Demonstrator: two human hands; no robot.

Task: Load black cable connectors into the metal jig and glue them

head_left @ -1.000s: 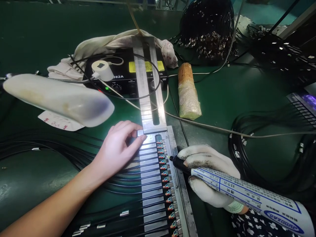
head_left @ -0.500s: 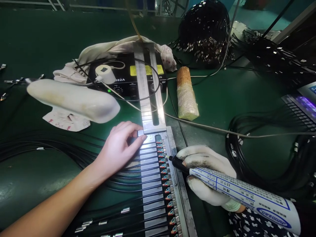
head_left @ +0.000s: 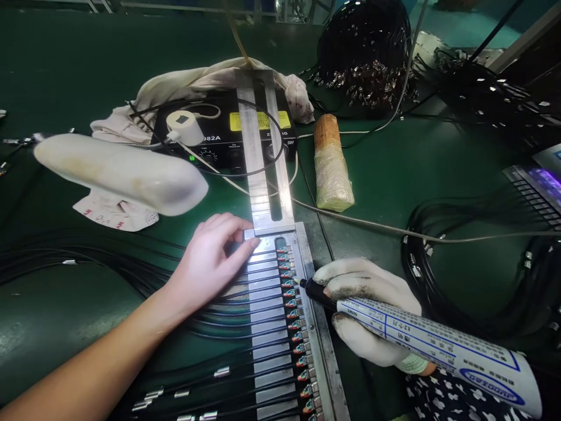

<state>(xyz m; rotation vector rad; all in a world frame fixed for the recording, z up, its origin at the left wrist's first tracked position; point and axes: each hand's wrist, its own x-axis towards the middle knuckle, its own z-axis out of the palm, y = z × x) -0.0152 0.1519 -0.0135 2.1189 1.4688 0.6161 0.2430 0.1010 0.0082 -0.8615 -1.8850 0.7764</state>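
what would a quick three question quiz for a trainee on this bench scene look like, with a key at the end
1. True or false: the left hand is gloved.

2. Multiple choice: what does the right hand hold?
A) Pliers
B) A labelled white tube
C) A paintbrush

3. Fill in the blank: the tube's black nozzle points toward a row of cable ____.

Key:
1. False; it is bare, at the near end of the slotted metal bar.
2. B
3. Ends; these cable ends show coloured wires.
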